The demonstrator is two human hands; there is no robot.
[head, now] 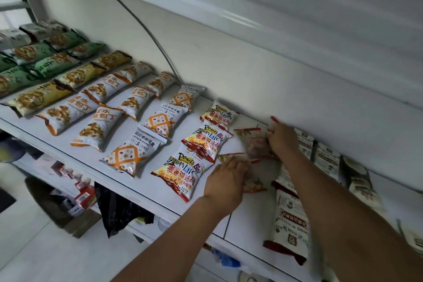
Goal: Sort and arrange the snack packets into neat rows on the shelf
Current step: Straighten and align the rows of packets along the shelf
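Left hand (225, 177) is pinching a crinkly, red-edged near packet (254, 186) beside the yellow-and-red row (201, 144), while right hand (283, 141) is clutching the matching far packet (250, 139) by the wall (251, 71)

On your red-and-yellow packets (183, 173) you can read "Power's Life" over 麦香鸡味块, on the white packets with an orange lattice (130, 151) 红枣银耳羹 and a large "5", on the white-and-orange packets (100, 126) 包丁 in big characters, the smaller Latin line blurred, print on the brown-and-white packets (289, 220) too smeared for you to read.
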